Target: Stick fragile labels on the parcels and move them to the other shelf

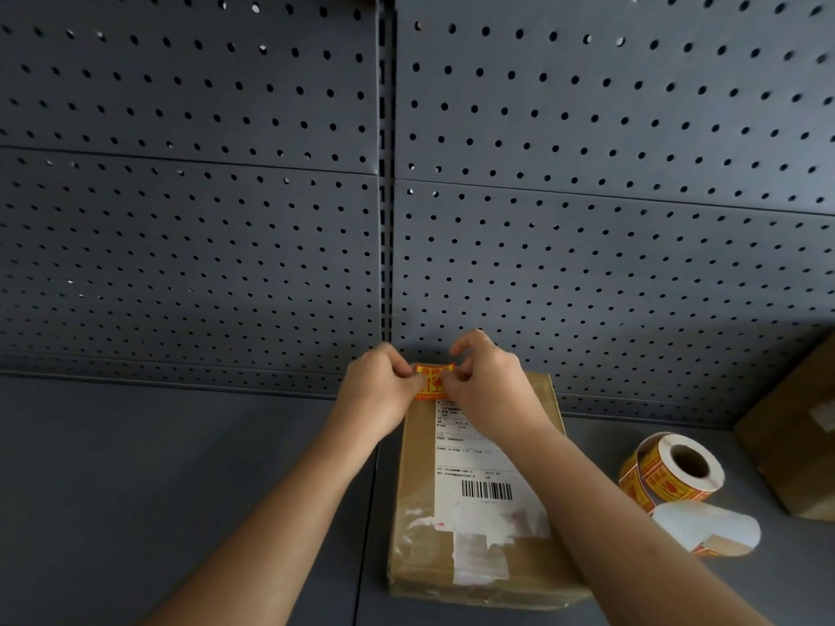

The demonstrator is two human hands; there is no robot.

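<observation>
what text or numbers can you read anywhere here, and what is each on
Nothing can be quoted with confidence.
Fragile label, pinched by the left hand and right hand: red print on yellow, too blurred to read.
Shipping label on the parcel: small printed lines and a barcode, digits illegible.
Label roll on the shelf: same red-on-yellow print, unreadable.
Second box: white patch, no legible text.
</observation>
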